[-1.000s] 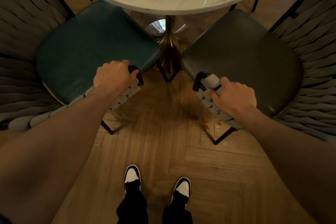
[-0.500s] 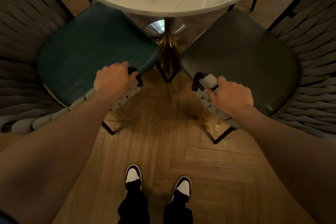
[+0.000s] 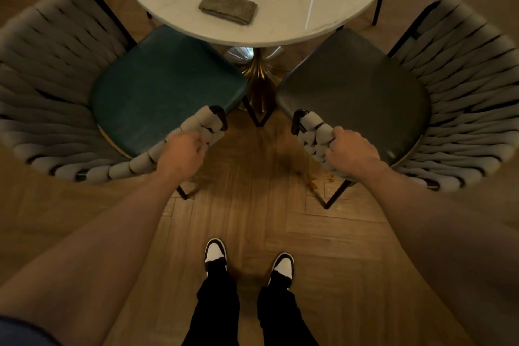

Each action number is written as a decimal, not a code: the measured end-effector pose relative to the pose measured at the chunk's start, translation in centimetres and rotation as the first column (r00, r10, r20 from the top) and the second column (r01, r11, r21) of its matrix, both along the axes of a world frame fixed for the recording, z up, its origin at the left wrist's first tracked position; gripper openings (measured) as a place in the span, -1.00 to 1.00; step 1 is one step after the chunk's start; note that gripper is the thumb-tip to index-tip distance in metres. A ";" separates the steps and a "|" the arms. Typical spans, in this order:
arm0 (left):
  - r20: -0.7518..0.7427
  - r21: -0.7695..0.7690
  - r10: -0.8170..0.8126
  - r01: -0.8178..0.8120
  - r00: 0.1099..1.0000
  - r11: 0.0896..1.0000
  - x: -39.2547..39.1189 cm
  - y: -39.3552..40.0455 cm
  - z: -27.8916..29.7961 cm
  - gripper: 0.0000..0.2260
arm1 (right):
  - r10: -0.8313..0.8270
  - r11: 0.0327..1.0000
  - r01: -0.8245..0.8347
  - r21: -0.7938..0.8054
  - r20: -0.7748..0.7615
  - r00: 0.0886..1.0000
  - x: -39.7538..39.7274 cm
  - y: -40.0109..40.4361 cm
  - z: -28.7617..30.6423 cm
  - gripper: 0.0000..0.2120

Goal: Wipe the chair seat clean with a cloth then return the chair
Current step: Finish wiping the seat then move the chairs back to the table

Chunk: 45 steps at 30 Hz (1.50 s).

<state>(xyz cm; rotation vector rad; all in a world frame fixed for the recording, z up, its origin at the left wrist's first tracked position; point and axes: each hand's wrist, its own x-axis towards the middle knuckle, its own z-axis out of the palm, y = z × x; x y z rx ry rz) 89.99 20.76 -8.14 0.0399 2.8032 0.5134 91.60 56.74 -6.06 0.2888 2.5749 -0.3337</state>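
Seemingly late in the task. Cloth (image 3: 228,6) lies folded on the counter (image 3: 280,28), toward its near edge, untouched by either hand. Left hand (image 3: 179,153) closed on the teal chair's (image 3: 165,87) woven arm; right hand (image 3: 352,150) closed on the grey chair's (image 3: 359,84). Both seats partly tucked under the near edge; wiping looks finished, pushing in remains.

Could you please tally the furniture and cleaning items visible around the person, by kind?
Chairs: 2, teal-seated chair gripped by the left hand, dark-seated chair gripped by the right hand
Tables: 1, marble table
Cloths: 1, folded cloth lying on the table
Total: 4
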 end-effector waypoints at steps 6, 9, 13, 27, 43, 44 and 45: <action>0.164 0.012 -0.018 0.017 0.986 1.000 7.0 0.0 2.5 -0.86 | 0.038 0.999 -0.036 -0.023 0.084 0.996 5.8 -1.9 3.8 -0.88; 0.230 0.059 0.005 -0.019 0.973 0.998 10.1 -0.1 3.2 -0.88 | 0.070 0.996 -0.064 -0.059 0.113 0.991 8.8 -3.3 4.9 -0.86; 0.353 0.150 0.006 -0.063 0.936 0.987 14.3 -0.3 4.0 -0.92 | 0.115 0.987 -0.095 -0.130 0.155 0.981 12.8 -5.3 4.9 -0.85; 0.545 0.155 0.248 -0.387 0.801 0.909 28.2 -12.9 2.9 -0.92 | 0.458 0.886 -0.381 -0.265 0.365 0.810 19.3 -22.3 2.8 -0.72; 0.628 0.121 0.505 -0.715 0.592 0.688 35.5 -33.4 1.8 -0.82 | 0.669 0.743 -0.582 -0.332 0.411 0.619 14.7 -48.3 2.6 -0.81; 0.636 0.117 0.515 -0.731 0.575 0.672 35.2 -34.8 1.8 -0.83 | 0.686 0.726 -0.598 -0.339 0.407 0.603 13.9 -50.1 2.3 -0.85; 0.638 0.117 0.516 -0.734 0.571 0.669 34.8 -35.6 1.9 -0.83 | 0.694 0.719 -0.604 -0.344 0.406 0.594 13.3 -51.3 2.3 -0.86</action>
